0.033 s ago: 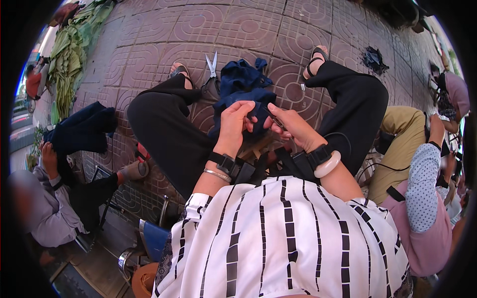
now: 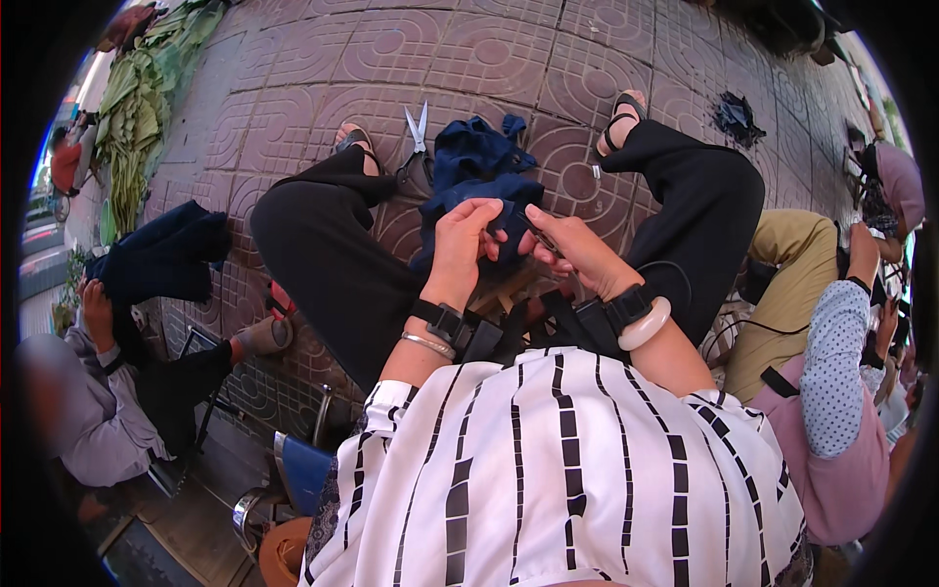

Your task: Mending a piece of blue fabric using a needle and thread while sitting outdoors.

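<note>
Navy blue cloth (image 2: 479,157) lies bunched between my legs, trailing from my hands down to the paving. My left hand (image 2: 468,238) is closed, pinching a piece of this cloth between thumb and fingers. Close beside it on the right, my right hand (image 2: 570,245) is wrapped round a small dark metal tool (image 2: 544,241); most of it is hidden in the fingers, so its exact kind cannot be told. Scissors (image 2: 419,147) with bright blades and dark handles lie on the ground left of the cloth, blades pointing away from me.
Patterned red-brown paving (image 2: 391,49) spreads ahead. A black crumpled item (image 2: 738,119) lies beyond my right foot. At the left a seated person holds dark cloth (image 2: 161,252), with large green leaves (image 2: 137,127) farther off. Another person's tan trouser leg (image 2: 787,284) is close at my right.
</note>
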Tool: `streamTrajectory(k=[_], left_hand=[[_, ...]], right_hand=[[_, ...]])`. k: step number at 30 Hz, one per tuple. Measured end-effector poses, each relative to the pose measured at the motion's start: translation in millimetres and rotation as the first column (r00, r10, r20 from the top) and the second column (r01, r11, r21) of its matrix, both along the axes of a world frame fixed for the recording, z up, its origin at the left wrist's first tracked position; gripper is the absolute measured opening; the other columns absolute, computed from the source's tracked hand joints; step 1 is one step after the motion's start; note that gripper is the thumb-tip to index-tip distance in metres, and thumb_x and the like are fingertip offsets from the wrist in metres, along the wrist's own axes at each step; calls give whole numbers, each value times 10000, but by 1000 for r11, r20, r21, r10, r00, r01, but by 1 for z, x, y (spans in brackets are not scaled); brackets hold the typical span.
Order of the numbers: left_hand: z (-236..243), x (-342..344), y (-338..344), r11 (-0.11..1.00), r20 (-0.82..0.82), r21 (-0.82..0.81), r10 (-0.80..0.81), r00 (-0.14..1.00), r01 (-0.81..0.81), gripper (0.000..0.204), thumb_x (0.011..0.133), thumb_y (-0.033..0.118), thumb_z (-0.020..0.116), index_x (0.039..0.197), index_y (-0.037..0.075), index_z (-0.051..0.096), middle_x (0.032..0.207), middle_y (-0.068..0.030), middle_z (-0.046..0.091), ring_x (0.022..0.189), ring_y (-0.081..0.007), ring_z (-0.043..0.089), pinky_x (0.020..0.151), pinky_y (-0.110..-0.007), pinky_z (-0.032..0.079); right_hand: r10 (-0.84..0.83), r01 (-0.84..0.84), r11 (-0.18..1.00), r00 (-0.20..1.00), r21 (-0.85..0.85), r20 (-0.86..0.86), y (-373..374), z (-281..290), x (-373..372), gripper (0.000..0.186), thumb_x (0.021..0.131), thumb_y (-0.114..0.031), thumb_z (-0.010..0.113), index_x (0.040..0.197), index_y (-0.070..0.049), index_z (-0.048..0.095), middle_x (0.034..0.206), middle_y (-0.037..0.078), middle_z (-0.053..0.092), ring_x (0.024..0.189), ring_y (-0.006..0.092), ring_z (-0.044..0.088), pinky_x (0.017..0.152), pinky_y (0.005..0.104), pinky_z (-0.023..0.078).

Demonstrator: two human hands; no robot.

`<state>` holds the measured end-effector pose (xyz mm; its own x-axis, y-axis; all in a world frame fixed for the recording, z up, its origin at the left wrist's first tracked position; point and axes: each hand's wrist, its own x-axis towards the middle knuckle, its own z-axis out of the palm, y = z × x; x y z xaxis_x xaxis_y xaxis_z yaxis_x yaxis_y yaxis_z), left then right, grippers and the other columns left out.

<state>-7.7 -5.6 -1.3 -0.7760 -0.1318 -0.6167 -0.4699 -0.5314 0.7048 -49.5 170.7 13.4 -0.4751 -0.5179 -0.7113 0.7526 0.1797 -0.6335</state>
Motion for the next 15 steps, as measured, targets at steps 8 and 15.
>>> streamTrajectory(k=[8, 15], left_hand=[[2, -1, 4, 1000, 0, -6, -26, 1000, 26, 132, 858, 181, 650, 880, 51, 645, 617, -56, 597, 429, -93, 509, 403, -206, 391], [1, 0, 2, 998, -13, 24, -65, 998, 65, 116, 869, 168, 634, 879, 53, 635, 637, -15, 555, 481, -95, 554, 386, -206, 411]], right_hand=[[60, -60, 998, 998, -34, 2, -4, -3, 2, 538, 916, -511, 504, 777, -4, 617, 540, -39, 419, 399, 39, 304, 373, 195, 214], [38, -38, 998, 999, -53, -3, -5, -1, 3, 528, 915, -508, 511, 769, -11, 613, 542, -44, 413, 408, 40, 304, 375, 199, 214]])
